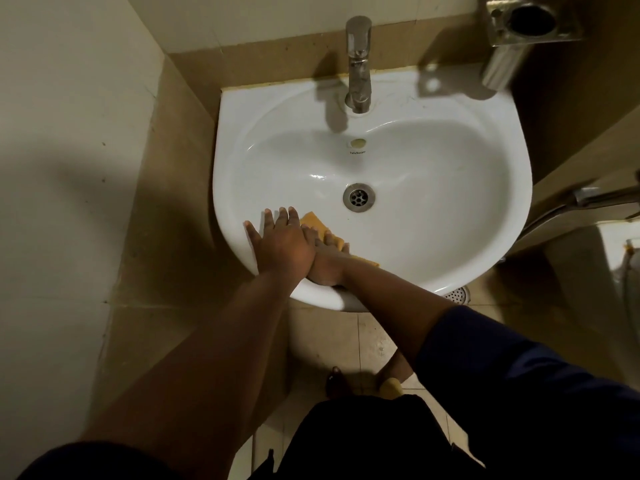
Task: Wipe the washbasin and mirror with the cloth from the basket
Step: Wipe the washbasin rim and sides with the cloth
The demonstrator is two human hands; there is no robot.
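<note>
So right now the cloth (313,224) is down inside the washbasin (450,216), on the near-left slope of the bowl just short of the drain (359,197). The right hand (329,252) is pressing it flat, fingers laid out over the yellow fabric rather than bunching it, so that grip is wide and just pushing. The left hand (280,237) sits spread on the near-left rim, holding nothing, and partly overlaps the right wrist.

My take on doing this bit properly: keep the palm flat so the whole cloth stays in contact, and work in overlapping arcs from the rim down toward the drain so grime ends up at the bottom. The far side around the tap (359,64) looks like the fiddly part, probably wants a folded edge. The mirror isn't in view, so I'd guess that half is still to do.
</note>
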